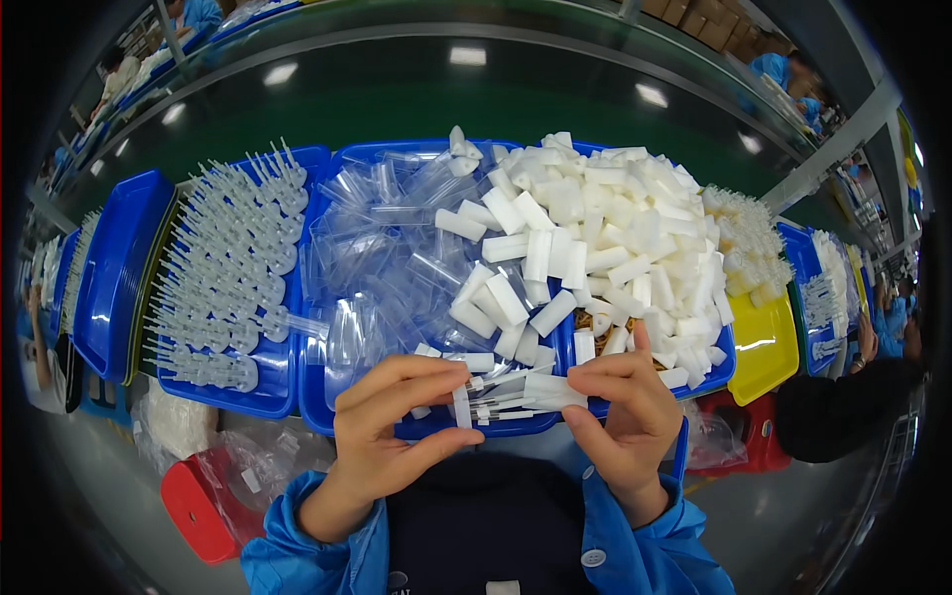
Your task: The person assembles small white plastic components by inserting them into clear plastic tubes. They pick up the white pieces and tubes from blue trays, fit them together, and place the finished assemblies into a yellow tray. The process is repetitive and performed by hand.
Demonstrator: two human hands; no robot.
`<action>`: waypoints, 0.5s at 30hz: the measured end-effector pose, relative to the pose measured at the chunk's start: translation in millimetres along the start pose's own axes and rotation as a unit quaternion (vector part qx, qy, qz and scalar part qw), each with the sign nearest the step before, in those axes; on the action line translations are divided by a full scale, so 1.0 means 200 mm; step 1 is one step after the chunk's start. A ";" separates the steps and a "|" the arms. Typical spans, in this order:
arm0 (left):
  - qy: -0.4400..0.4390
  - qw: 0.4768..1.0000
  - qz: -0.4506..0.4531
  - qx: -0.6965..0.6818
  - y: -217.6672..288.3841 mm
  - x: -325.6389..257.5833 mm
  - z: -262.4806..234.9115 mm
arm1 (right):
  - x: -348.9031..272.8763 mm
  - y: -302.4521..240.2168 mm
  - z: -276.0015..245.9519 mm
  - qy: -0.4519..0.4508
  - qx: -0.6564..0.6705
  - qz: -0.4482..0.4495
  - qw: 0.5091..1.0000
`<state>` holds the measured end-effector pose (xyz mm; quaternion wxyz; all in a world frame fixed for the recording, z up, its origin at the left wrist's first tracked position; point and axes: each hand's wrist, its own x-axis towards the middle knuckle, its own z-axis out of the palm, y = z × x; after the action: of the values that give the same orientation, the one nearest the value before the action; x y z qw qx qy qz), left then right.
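Here, left hand (382, 431) grip pinches small white clip (462, 407); right hand (625, 412) grip clamps white block (551, 390), between hands.

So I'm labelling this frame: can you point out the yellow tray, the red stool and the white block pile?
yellow tray (762, 347), head view, on its bare inner floor.
red stool (194, 513), head view, on its seat top.
white block pile (635, 228), head view, mid-heap.
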<state>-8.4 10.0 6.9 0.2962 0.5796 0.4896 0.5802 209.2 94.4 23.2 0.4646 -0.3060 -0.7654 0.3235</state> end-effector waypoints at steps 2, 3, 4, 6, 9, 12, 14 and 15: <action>0.000 1.000 -0.003 -0.007 0.00 0.00 -0.01 | 0.00 0.00 0.00 -0.004 -0.010 -0.009 1.000; 0.000 1.000 -0.007 -0.009 0.00 0.00 -0.01 | 0.00 0.00 -0.01 -0.010 -0.009 -0.009 1.000; -0.001 1.000 -0.008 -0.011 0.00 0.00 -0.01 | 0.00 0.00 -0.01 -0.013 -0.008 -0.011 1.000; -0.001 1.000 -0.009 -0.017 -0.01 0.00 -0.01 | -0.01 0.00 -0.01 -0.014 -0.005 -0.019 1.000; 0.002 0.999 -0.016 -0.031 -0.01 0.00 -0.01 | 0.00 0.00 -0.02 -0.014 -0.001 -0.022 1.000; -0.002 0.999 -0.024 -0.036 -0.01 0.00 -0.01 | 0.00 -0.01 -0.02 -0.028 -0.001 -0.019 0.999; -0.014 0.999 -0.016 -0.035 0.00 0.01 0.01 | 0.00 -0.02 -0.01 -0.036 -0.004 -0.022 0.999; -0.018 0.999 -0.010 -0.034 0.00 0.01 0.02 | 0.00 -0.03 0.00 -0.036 -0.005 -0.029 0.999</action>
<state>-4.7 13.3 7.2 0.3300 0.5749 0.4699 0.5829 208.7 91.3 27.8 0.4445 -0.2745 -0.7916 0.3168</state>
